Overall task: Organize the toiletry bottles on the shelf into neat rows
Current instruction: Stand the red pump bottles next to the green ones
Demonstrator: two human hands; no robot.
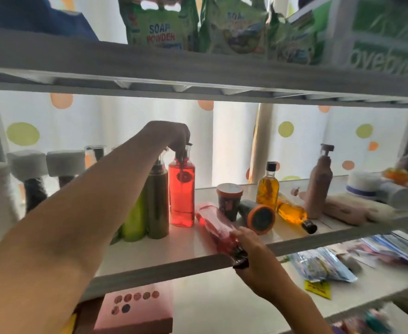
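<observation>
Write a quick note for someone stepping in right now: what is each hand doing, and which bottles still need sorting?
Left hand: pinches the pump top of the upright red bottle, beside the standing green bottles.
Right hand: grips the red bottle lying at the shelf front edge.
Done: green and red bottles stand together at left.
Left: stand the lying red bottle, tipped amber bottle and tipped orange-lidded jar.

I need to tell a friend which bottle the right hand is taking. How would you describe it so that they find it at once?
Look at the middle shelf, near its front edge. Right of the upright red pump bottle lies a second red bottle, flat on its side, its dark cap end over the edge in the right hand. It is the only red bottle lying down.
</observation>
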